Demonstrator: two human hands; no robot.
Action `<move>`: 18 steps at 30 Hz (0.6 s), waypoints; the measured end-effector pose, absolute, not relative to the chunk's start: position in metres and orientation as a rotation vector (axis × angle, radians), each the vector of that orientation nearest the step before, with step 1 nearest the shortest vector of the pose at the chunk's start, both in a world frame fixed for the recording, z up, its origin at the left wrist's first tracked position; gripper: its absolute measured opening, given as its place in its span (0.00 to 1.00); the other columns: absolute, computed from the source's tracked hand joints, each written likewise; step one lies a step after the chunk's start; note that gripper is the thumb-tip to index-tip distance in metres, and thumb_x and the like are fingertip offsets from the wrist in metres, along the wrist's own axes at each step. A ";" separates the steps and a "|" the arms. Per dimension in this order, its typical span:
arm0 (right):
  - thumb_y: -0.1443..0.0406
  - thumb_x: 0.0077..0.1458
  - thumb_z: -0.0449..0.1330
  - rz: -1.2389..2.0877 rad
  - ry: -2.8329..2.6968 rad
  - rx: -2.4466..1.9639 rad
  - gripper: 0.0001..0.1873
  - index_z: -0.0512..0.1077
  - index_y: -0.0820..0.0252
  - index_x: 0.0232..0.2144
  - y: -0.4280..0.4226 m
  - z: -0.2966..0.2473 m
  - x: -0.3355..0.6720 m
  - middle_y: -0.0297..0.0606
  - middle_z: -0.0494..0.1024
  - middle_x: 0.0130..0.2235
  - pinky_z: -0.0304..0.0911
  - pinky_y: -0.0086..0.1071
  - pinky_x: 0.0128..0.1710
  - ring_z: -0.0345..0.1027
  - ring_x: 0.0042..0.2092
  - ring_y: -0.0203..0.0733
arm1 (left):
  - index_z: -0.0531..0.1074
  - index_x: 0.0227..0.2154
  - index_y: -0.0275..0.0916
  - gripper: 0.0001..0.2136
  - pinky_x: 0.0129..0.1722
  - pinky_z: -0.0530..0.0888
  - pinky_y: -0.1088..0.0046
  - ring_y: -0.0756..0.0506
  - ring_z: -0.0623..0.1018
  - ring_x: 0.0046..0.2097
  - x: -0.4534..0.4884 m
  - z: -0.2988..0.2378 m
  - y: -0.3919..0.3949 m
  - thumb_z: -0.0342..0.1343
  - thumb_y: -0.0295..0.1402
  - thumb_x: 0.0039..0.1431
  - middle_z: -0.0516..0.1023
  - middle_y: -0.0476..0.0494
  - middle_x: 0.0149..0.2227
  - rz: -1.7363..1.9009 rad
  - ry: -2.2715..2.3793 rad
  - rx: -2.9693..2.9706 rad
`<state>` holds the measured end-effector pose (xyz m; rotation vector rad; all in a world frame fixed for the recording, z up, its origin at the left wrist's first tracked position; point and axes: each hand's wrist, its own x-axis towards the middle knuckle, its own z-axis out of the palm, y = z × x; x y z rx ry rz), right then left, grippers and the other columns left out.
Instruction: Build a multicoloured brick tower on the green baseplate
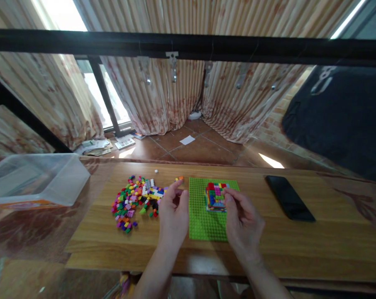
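A small block build of multicoloured toy bricks (215,198) stands on the green studded baseplate (203,226). My right hand (245,220) is at the build's right side, thumb and forefinger pinched together by its upper right edge. Whatever lies between those fingertips is too small or hidden to make out. Left of the baseplate, my left hand (174,211) hovers with thumb and forefinger apart, and I see nothing in it. Beside it spreads a pile of loose bricks (130,199) in many colours, partly covered by that hand. A few orange and yellow bricks (179,179) lie just beyond its fingertips.
A black phone (289,198) lies on the wooden table (334,232) at the right. At the left is a clear plastic bin (60,178). One white brick (156,171) sits near the far edge. A dark bar (188,46) crosses above, before the curtains.
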<state>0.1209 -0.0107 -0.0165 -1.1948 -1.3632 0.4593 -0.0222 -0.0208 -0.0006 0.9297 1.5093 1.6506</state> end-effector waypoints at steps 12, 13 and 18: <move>0.70 0.61 0.52 0.542 -2.024 -1.066 0.11 0.74 0.56 0.39 -0.025 -0.046 0.069 0.39 0.79 0.37 0.69 0.35 0.42 0.74 0.40 0.42 | 0.73 0.32 0.33 0.04 0.21 0.65 0.85 0.60 0.63 0.17 -0.096 0.015 -0.029 0.55 0.22 0.55 0.69 0.55 0.22 1.894 0.970 -0.081; 0.70 0.60 0.52 0.529 -2.030 -1.087 0.11 0.74 0.56 0.40 -0.023 -0.049 0.067 0.39 0.79 0.38 0.69 0.36 0.42 0.74 0.41 0.42 | 0.72 0.32 0.33 0.04 0.21 0.65 0.85 0.60 0.63 0.17 -0.098 0.016 -0.030 0.54 0.22 0.56 0.69 0.55 0.22 1.881 0.961 -0.089; 0.70 0.60 0.52 0.468 -2.030 -1.168 0.12 0.74 0.56 0.41 -0.012 -0.057 0.059 0.40 0.78 0.38 0.68 0.38 0.42 0.72 0.41 0.44 | 0.72 0.31 0.32 0.04 0.20 0.65 0.85 0.60 0.64 0.18 -0.100 0.020 -0.035 0.53 0.22 0.58 0.69 0.54 0.22 1.901 0.973 -0.093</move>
